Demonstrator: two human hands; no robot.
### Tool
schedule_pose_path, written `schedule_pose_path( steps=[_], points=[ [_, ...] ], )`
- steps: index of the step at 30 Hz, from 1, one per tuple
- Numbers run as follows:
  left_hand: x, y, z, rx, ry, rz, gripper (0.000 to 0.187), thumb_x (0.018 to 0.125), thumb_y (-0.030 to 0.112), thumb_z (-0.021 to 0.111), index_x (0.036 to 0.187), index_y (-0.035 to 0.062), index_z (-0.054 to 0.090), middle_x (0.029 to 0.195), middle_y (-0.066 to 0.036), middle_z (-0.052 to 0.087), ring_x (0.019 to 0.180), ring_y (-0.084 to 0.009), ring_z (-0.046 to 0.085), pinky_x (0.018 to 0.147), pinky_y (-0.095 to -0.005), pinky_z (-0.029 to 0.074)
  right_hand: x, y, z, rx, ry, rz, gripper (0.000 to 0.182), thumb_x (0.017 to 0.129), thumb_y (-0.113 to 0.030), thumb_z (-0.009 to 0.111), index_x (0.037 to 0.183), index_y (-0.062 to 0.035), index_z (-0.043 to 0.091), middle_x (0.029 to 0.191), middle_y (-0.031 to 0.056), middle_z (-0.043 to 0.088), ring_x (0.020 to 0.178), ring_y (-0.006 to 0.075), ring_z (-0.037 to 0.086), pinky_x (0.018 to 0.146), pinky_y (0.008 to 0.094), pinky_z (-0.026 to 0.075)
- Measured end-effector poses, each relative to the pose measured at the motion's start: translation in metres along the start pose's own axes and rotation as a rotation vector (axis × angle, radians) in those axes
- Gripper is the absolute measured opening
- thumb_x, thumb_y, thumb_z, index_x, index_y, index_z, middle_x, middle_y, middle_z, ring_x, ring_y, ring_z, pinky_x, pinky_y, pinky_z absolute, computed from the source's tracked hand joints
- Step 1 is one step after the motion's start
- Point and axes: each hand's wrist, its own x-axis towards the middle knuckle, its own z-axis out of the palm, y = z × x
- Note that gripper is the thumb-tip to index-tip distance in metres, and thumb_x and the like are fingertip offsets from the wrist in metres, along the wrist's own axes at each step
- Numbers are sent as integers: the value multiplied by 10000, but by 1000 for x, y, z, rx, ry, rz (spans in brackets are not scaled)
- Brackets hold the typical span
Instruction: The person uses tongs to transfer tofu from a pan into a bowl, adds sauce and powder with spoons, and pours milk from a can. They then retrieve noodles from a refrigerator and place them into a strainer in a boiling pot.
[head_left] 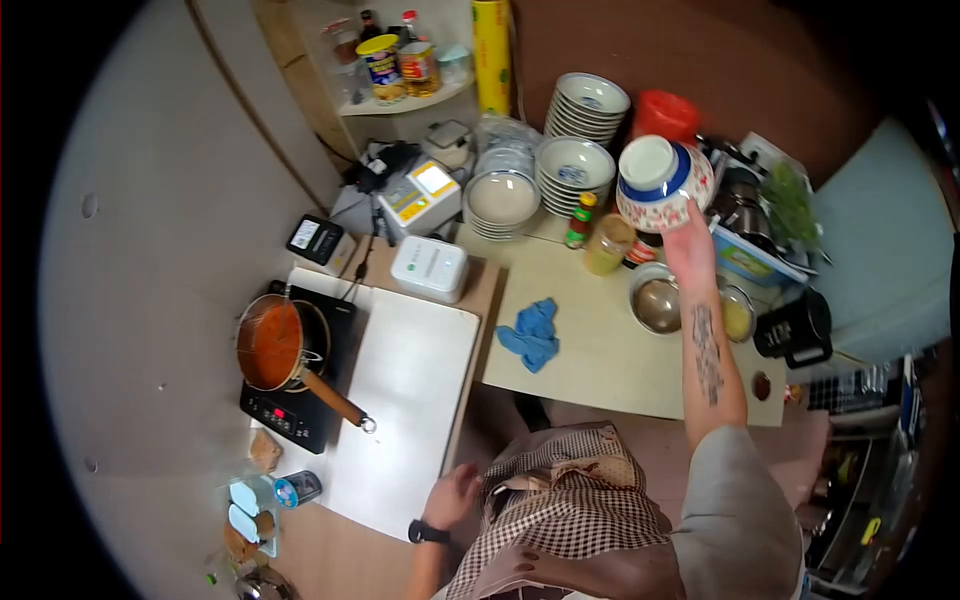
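Note:
My right hand [690, 245] is closed on the rim of a patterned bowl [668, 180], which is tipped with its base toward me, above the back right of the table. Below it stand a jar of yellowish paste [609, 245] and a metal bowl [657, 303]. Near my apron, beside the white board [405, 390], hangs my left hand [455, 497]; its fingers are bent and I cannot make out anything in them. A blue cloth [533, 334] lies crumpled on the table.
A pan of red sauce [275, 345] sits on the induction cooker [330, 320], its handle pointing toward the board. Stacked bowls [575, 165], a sauce bottle [580, 220] and a white box [430, 266] stand at the back. A black jug [797, 328] is at the right.

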Motion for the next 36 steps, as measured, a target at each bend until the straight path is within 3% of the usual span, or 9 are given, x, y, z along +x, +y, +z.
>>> schedule_pose_path(
  steps=[5,7,13,15,19,24,27,30,36],
  points=[
    [2,35,7,161,-208,206,391,960,293,625,1269,53,616,1106,-226,696,994,-410,676,845,-451,556,-243,-91,-83,87,503,-67,517,1010,-242,550,1472,-42,431,1446,124,538,1337,262,503,1173,445,345],
    [19,58,29,210,-304,259,406,961,302,621,1288,61,611,1145,-215,692,1000,-393,682,835,-445,561,-331,-142,-121,-88,466,-4,398,995,-222,547,1341,-32,591,1268,118,666,1168,273,628,1050,433,472],
    [58,142,132,353,-741,380,410,953,276,623,1274,20,622,1127,-204,707,1063,-369,680,891,-402,551,-627,-205,-255,-2137,751,849,190,858,-173,617,889,-40,748,866,188,735,833,361,708,758,448,559],
    [80,149,183,381,-883,508,405,945,265,654,1265,19,625,1138,-212,704,1067,-350,690,886,-388,554,-724,-180,-279,-2117,879,1081,187,816,-195,633,864,-41,727,879,236,706,850,396,691,746,466,563],
    [85,257,315,579,-1138,627,415,959,274,643,1289,25,606,1133,-198,709,1016,-305,714,867,-382,565,-818,-218,-256,-1723,1418,1005,277,808,-274,647,890,-23,733,906,231,708,884,416,682,811,487,559],
    [39,369,545,642,-1273,800,410,989,304,600,1272,9,612,1109,-197,713,1068,-273,696,908,-363,542,-850,-292,-330,-1401,1372,713,302,860,-281,596,983,-36,724,940,238,702,893,422,673,809,494,541],
    [-18,407,670,281,-1595,199,506,1046,342,520,1422,7,478,1301,-143,643,1191,-264,620,1018,-397,492,-806,-348,-363,-1509,1322,560,323,912,-374,623,930,-65,714,907,203,706,842,405,672,772,492,537],
    [-70,473,756,-18,-1714,-391,527,1073,401,430,1484,74,385,1422,-143,541,1250,-288,573,1033,-467,486,-771,-417,-400,-1731,1102,142,159,823,-163,643,950,-85,700,878,108,695,819,325,672,727,454,546],
    [-82,576,916,-221,-1791,-562,486,1040,374,457,1434,92,422,1403,-98,531,1261,-251,549,1056,-457,464,-732,-546,-495,-1719,964,43,231,830,-215,694,1019,-81,688,819,91,679,801,304,669,694,435,544]
  ],
)
